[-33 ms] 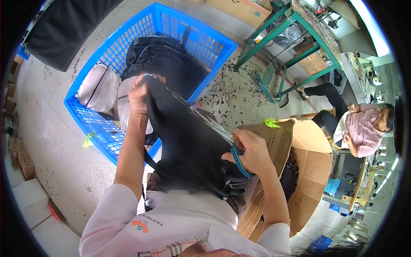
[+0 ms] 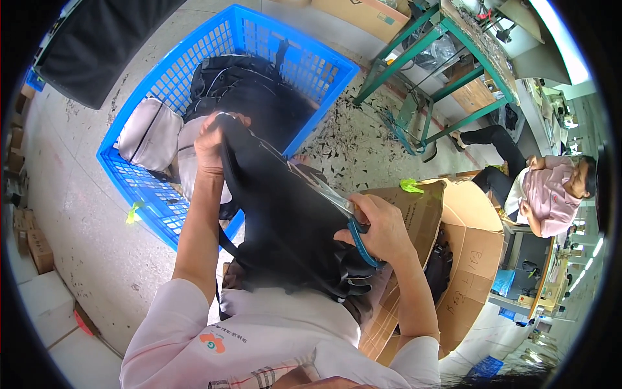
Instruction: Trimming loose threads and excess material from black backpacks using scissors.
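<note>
Head view, taken from left to right: a blue plastic crate [image 2: 155, 201] stands on the concrete floor [image 2: 84, 214] at the far left, holding a pale grey bag [image 2: 149, 133] and a black backpack [image 2: 249, 87]. Just right of the grey bag, the left hand [image 2: 210, 146] is closed on the far upper end of a black fabric piece [image 2: 285, 220], pinching it up. That piece runs as a long diagonal, far-left to near-right, stretched between the two hands and hanging over the lap. At its near lower end the right hand [image 2: 382, 230] is clamped on blue-handled scissors [image 2: 353, 227], whose blades lie along the fabric's upper edge and point up the diagonal toward the left hand; the right hand is thus the nearer one to the cutting edge. Whether the blades are open or shut is hard to tell. Behind the right hand stands an open cardboard box [image 2: 466, 246], then a green-framed desk [image 2: 447, 78], and at the far right a seated person in pink [image 2: 544, 194].
</note>
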`<state>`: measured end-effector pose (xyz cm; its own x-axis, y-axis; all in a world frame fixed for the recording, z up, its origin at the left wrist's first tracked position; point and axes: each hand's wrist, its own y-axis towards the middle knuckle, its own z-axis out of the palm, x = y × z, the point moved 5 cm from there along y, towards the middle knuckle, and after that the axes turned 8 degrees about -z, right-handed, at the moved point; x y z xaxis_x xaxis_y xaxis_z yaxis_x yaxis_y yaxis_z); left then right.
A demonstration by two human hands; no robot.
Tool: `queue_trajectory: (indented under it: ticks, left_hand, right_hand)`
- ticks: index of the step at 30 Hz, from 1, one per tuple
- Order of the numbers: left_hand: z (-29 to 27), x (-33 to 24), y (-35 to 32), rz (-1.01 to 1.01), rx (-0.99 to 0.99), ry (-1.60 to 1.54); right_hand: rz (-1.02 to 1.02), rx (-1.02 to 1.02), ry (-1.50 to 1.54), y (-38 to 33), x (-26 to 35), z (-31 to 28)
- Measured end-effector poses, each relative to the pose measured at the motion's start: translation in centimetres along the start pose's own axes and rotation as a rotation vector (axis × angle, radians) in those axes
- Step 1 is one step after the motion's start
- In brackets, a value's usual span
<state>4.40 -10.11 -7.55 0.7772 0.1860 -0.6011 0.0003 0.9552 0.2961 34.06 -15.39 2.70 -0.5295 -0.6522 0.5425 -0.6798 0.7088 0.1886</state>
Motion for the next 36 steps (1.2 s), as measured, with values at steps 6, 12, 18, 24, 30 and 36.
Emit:
queue_trajectory:
  ticks: [6, 12, 18, 24, 30, 36]
  left_hand:
    - [0.3, -0.1, -0.2, -0.009, -0.023, 0.01]
    - [0.3, 0.1, -0.1, -0.013, -0.017, 0.026]
    - [-0.2, 1.2, -0.4, -0.049, -0.055, -0.105]
    - [-0.3, 1.1, -0.1, -0.052, -0.052, -0.107]
    - [0.3, 1.1, 0.0, -0.049, -0.025, -0.128]
    - [0.4, 1.5, -0.1, -0.047, -0.049, -0.116]
  right_hand:
    - [-0.039, 0.037, 0.011, 0.7, 0.1, 0.3]
    - [-0.088, -0.02, -0.017, 0.1, 0.3, 0.7]
    - [-0.024, 0.044, -0.042, 0.2, 0.6, 1.2]
    - [0.072, 0.013, 0.027, 0.3, 0.4, 0.0]
    - [0.031, 0.04, -0.03, 0.9, 0.3, -0.1]
    - [-0.026, 0.002, -0.016, 1.9, 0.3, 0.4]
